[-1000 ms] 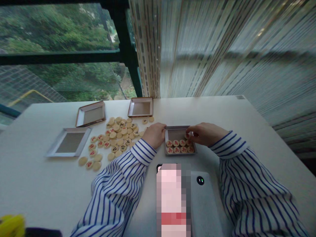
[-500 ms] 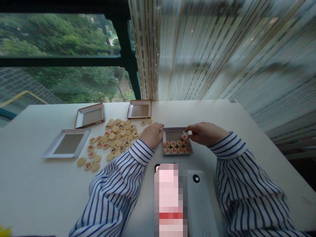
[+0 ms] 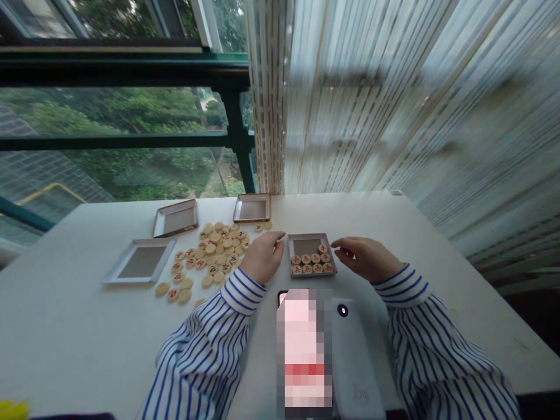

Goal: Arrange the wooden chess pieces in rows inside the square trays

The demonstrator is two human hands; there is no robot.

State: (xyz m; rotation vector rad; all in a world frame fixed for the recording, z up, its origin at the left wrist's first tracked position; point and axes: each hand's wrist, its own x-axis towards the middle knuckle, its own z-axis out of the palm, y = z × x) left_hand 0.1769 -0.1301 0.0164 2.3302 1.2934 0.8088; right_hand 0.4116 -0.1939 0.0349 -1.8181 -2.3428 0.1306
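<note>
A small open box [image 3: 290, 248] in front of me holds two rows of round wooden xiangqi pieces [image 3: 312, 268] with red characters, plus one piece [image 3: 322, 248] above them at the right side. My left hand [image 3: 262, 256] is just left of the box, thumb apart from the fingers, with nothing visible in it. Off the box's right edge is my right hand [image 3: 367, 258], its fingers loosely bent and apart, holding nothing. Left of my left hand lies a loose heap of xiangqi pieces [image 3: 214, 248], some face down, others with red or black characters; my left hand and sleeve cover part of it.
Three more shallow box parts stand on the white table [image 3: 79, 326]: a white tray [image 3: 116, 277], a brown-edged one [image 3: 196, 219] and another brown-edged one [image 3: 269, 209]. Nearer me are a pixelated phone-like object [image 3: 301, 344] and a white power bank [image 3: 356, 356]. Behind hangs a string curtain [image 3: 350, 146].
My left hand has moved left, away from the box. My right hand has drawn back from the upper red piece, which now sits uncovered. The view has tilted up a little.
</note>
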